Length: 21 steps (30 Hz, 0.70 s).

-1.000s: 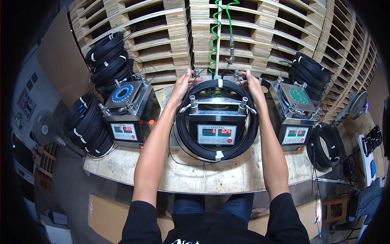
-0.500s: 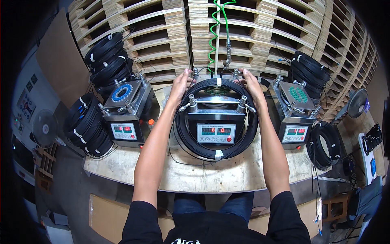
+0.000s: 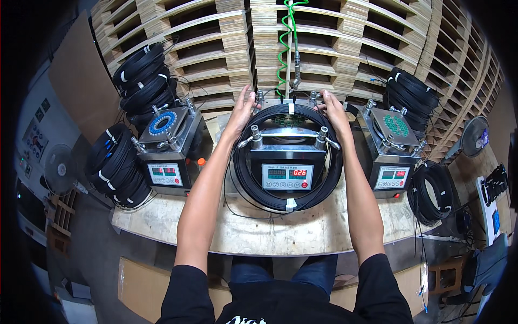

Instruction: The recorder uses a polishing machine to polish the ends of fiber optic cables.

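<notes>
There are two hands point(image 3: 240, 117) point(image 3: 335, 116), three machines point(image 3: 170, 156) point(image 3: 288, 157) point(image 3: 394, 156) and three screens point(image 3: 164, 174) point(image 3: 287, 177) point(image 3: 393, 175), one to a machine. One coil of black cable point(image 3: 333, 175) rings the middle machine; the other coils point(image 3: 120, 167) overlap too much to count. There are two fans point(image 3: 58, 167) point(image 3: 475, 137) and one green hose point(image 3: 281, 54).

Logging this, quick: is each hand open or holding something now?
Left hand: open, fingers parted, beside the black cable coil; contact unclear.
Right hand: fingers bent, by the coil's right side; can't tell whether it holds anything.
</notes>
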Tool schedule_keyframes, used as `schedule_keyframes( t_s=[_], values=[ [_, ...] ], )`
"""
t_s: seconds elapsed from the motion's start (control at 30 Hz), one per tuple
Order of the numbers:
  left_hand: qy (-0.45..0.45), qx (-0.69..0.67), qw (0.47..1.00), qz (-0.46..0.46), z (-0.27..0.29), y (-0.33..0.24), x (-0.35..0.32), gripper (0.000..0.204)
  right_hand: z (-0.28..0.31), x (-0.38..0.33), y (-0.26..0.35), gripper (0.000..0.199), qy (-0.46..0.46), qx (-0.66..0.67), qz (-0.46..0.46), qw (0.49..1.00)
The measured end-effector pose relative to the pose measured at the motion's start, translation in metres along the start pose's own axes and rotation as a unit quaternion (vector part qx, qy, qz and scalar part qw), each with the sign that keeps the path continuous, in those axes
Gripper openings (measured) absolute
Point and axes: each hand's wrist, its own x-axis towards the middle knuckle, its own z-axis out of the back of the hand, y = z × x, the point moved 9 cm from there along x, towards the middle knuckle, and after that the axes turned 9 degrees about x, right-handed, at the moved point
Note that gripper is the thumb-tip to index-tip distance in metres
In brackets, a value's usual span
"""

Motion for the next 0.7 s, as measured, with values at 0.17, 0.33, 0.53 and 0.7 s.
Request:
schedule_keyframes(
  t_s=[0.17,0.33,0.53,0.7],
  values=[
    [-0.09,0.012,0.995,-0.034,0.015,0.003,0.005,0.076,-0.007,-0.001,0.005,0.056,0.034,0.018,0.006,0.999],
    [-0.091,-0.018,0.996,-0.003,0.014,0.002,-0.002,0.082,-0.01,-0.011,0.004,0.055,0.03,0.102,-0.056,0.993],
    [-0.021,-0.085,0.996,-0.021,0.005,-0.001,-0.001,0.081,0.0,-0.008,-0.002,0.056,-0.006,0.068,-0.058,0.996],
    [-0.016,-0.062,0.998,0.001,0.001,0.003,0.002,0.077,0.008,-0.001,-0.007,0.055,-0.014,0.032,-0.028,0.999]
  ],
)
